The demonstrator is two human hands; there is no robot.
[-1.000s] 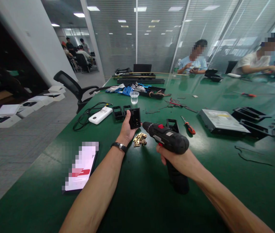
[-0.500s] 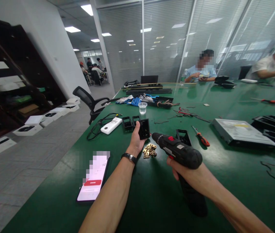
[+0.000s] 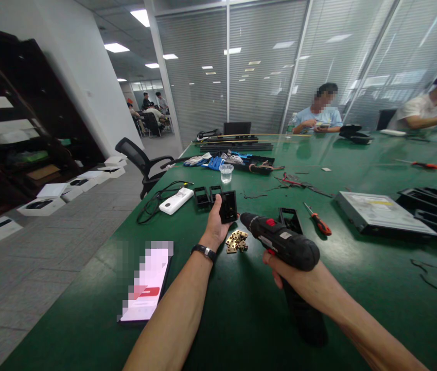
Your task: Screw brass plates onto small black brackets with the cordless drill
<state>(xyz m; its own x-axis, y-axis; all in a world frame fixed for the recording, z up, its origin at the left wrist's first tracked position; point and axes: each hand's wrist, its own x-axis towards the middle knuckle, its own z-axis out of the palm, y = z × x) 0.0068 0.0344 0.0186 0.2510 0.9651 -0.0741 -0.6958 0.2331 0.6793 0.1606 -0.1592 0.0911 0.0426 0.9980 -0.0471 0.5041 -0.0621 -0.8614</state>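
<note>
My left hand [image 3: 214, 224] is closed around a small black plastic frame [image 3: 228, 206], held upright just above the green table [image 3: 241, 319]. My right hand [image 3: 299, 278] grips the handle of a black cordless drill [image 3: 280, 242], whose nose points left at the frame and almost touches it. A little heap of brass-coloured metal pieces [image 3: 237, 241] lies on the table under the drill's nose. Two more black frames [image 3: 206, 195] stand behind my left hand, and another one [image 3: 290, 219] lies behind the drill.
A lit phone [image 3: 144, 288] lies at the near left edge. Farther off are a white power bank [image 3: 175, 200] with black cable, a clear cup [image 3: 226, 172], a red-handled screwdriver [image 3: 318, 220], a flat metal drive [image 3: 384, 211] and black trays [image 3: 430, 198]. Two people sit at the far side.
Both hands keep their grips, with the drill's nose still at the frame. The view has tilted up and swung left since a second ago, and has barely shifted in the last half second.
</note>
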